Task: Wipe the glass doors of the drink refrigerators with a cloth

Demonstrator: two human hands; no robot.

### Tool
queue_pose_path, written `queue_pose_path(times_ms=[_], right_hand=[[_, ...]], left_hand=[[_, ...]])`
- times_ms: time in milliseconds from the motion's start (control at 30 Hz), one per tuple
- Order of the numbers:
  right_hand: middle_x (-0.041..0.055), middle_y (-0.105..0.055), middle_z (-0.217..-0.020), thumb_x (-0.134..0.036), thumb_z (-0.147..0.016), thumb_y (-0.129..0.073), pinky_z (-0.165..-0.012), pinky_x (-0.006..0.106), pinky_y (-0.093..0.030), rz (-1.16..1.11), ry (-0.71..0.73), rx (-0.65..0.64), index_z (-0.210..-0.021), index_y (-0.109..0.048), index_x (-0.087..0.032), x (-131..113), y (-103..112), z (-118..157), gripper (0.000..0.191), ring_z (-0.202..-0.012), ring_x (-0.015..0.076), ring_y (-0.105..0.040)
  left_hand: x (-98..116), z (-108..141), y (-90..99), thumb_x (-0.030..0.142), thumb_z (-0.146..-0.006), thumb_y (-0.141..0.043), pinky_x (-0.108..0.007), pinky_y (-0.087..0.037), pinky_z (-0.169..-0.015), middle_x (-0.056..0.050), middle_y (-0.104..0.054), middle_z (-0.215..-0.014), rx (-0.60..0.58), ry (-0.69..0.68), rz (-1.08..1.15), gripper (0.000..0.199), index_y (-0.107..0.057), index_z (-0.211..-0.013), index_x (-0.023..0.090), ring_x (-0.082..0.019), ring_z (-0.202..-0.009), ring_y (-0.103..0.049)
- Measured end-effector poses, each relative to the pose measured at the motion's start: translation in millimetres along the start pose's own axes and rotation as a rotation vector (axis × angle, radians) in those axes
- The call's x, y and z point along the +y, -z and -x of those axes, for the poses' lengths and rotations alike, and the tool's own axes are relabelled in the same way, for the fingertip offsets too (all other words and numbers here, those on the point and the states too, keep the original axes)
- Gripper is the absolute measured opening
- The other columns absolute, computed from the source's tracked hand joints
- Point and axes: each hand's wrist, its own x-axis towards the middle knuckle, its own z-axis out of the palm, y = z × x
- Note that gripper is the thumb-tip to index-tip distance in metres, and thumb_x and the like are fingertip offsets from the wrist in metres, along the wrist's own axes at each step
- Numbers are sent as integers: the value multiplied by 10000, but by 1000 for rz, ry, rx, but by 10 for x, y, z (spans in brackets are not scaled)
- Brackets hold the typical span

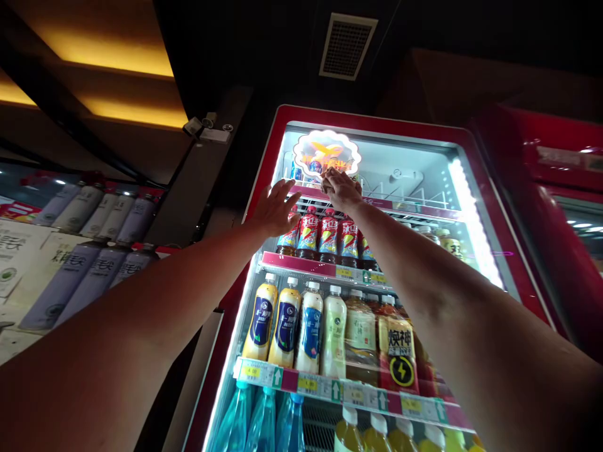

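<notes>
Both arms reach up toward a red-framed drinks fridge (372, 115) with a glass front. My left hand (274, 208) is open, its fingers spread near the fridge's left side, and it holds nothing. To its right, my right hand (342, 190) is raised at the lower edge of a white scalloped sticker (326, 152) with an orange design. The fingers of that hand are bent and closed together; what they hold, if anything, I cannot make out. Behind the hands, red-labelled drink bottles (328, 233) line a shelf. Whether either hand touches the glass is unclear.
A lower shelf holds several drink bottles (285, 323) above a price-tag strip (308, 383). Blue bottles (266, 420) stand below. At left are stacked lavender bottles (101, 270) and boxes. A second red cabinet (546, 188) stands at right. Overhead is a ceiling vent (348, 47).
</notes>
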Motion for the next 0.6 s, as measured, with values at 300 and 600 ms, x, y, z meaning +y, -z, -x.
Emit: queue_pose_path(times_ms=[300,600], right_hand=[[66,-343,-1678,-198,-934,-434,-1196,623,-327,-83,-214,118,-1561,-421,-238,-435,-7,-120,629,-1539,315,-298],[-99,-429,-1625,-228,-1019,-436,-1246,691,-55,-100,202,-9,-1414,-584,-375,-1307,-292,-597,446,-1579,275,-192]], left_hand=[[-124,94,-297,699,-972,-375,-671,-83,-1244,-79,-98,-1735,-208,37,77,787,-260,-1632,287,-380,-1596,-47],[-156,198,-290,669,-992,-355,-629,-87,-1271,-78,-139,-1728,-169,-12,99,759,-264,-1633,271,-360,-1598,-58]])
